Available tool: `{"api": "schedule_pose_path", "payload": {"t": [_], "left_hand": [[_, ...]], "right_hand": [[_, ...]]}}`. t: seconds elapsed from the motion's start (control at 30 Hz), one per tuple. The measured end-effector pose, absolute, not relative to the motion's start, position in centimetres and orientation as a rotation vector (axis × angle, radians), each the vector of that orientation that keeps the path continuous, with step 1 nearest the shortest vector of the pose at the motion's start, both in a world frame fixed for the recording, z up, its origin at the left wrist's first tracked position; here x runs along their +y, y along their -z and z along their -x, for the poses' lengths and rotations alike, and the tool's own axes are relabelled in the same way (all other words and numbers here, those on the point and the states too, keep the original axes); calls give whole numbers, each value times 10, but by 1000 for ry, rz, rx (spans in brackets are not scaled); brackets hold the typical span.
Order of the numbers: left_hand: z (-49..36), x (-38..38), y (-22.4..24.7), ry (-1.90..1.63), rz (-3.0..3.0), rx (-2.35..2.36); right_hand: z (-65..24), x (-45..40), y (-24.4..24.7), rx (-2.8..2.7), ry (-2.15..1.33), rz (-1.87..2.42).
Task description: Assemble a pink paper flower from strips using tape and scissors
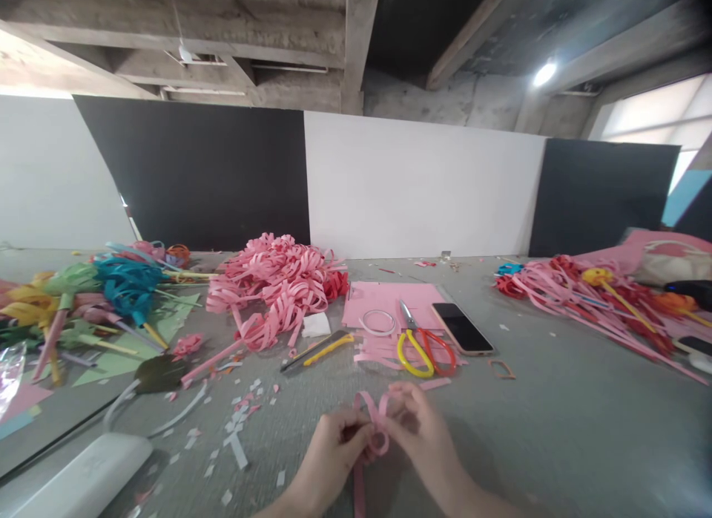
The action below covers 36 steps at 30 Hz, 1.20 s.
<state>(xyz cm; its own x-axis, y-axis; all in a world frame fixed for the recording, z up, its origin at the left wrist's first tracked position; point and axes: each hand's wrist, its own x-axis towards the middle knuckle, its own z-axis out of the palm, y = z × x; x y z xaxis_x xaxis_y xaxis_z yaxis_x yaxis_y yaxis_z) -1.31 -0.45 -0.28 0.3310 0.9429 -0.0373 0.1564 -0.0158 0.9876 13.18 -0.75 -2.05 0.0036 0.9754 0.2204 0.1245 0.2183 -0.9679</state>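
A looped pink paper strip [379,442] is held between my two hands near the front of the table. My left hand [337,447] pinches its loops from the left, and a tail of the strip hangs below. On the other side, the fingers of my right hand [420,429] are closed on an upper loop. Just beyond my hands lie scissors [416,351] with one yellow and one red handle. They rest on pink strips and a stack of pink paper [361,303], where a roll of white tape [378,323] also lies.
A black phone [463,328] lies right of the scissors, and a yellow cutter [328,350] lies left of them. Pink paper-strip flowers [278,280] are heaped behind. Colourful paper flowers [125,284] and a white power strip [89,477] occupy the left; more strips [578,295] lie right.
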Motion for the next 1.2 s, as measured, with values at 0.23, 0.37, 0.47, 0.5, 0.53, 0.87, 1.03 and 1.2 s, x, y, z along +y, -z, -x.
{"api": "schedule_pose_path", "payload": {"t": [0.23, 0.37, 0.47, 0.5, 0.53, 0.87, 1.03, 1.2], "left_hand": [[13, -3, 4, -861, -1462, 1069], [13, -2, 5, -880, -1449, 1077], [13, -2, 3, -896, -1438, 1080], [13, -2, 2, -899, -1434, 1084], [13, -3, 1, -905, -1427, 1088], [12, -4, 0, -901, -1399, 1087], [12, -5, 0, -888, -1502, 1099], [15, -6, 6, -872, -1587, 1077]], "right_hand": [[-132, -8, 18, -1397, -958, 1141], [-131, -9, 17, -1388, -996, 1140], [-130, -10, 16, -1389, -997, 1147], [-130, -10, 16, -1401, -987, 1144], [-130, -10, 16, -1418, -973, 1141], [-129, -11, 17, -1474, -980, 1109], [-129, -11, 18, -1483, -985, 1115], [-130, -13, 19, -1483, -935, 1153]]}}
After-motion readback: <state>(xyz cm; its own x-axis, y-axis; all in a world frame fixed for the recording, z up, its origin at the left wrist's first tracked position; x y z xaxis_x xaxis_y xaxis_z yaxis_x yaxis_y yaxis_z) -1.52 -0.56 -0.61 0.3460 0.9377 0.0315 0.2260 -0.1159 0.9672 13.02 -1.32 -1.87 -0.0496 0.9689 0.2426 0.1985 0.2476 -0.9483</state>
